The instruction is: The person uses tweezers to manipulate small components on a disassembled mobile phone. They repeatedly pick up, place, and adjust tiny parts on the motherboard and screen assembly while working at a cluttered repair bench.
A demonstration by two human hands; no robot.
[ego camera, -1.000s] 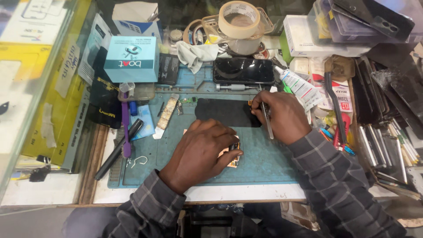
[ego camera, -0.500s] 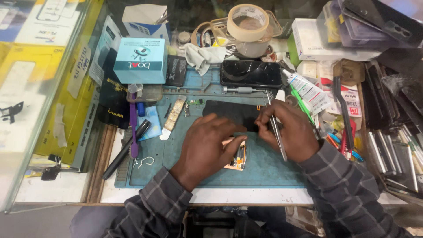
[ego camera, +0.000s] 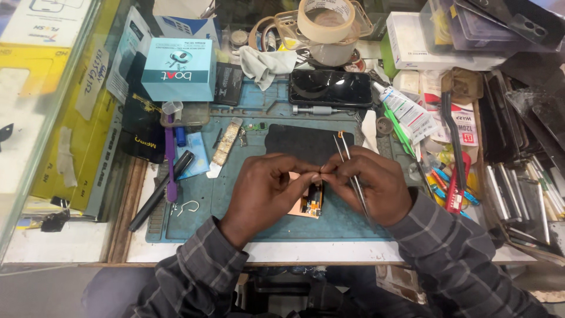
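Both forearms enter from the lower edge and converge at centre, where the left hand (ego camera: pixel 265 191) and right hand (ego camera: pixel 371 185) meet palm-down with fingers curled, thumb and index fingertips (ego camera: pixel 318 175) of each pinched together and touching.

A blue work mat (ego camera: pixel 194 218) covers the table (ego camera: pixel 70 244). On the mat lie a black phone (ego camera: pixel 329 88), a black pad (ego camera: pixel 306 143), a purple toothbrush (ego camera: pixel 170 159), a black pen (ego camera: pixel 160 189) and an open circuit board (ego camera: pixel 311 203). A teal box (ego camera: pixel 178 69) and a tape roll (ego camera: pixel 325 20) sit at the far edge.
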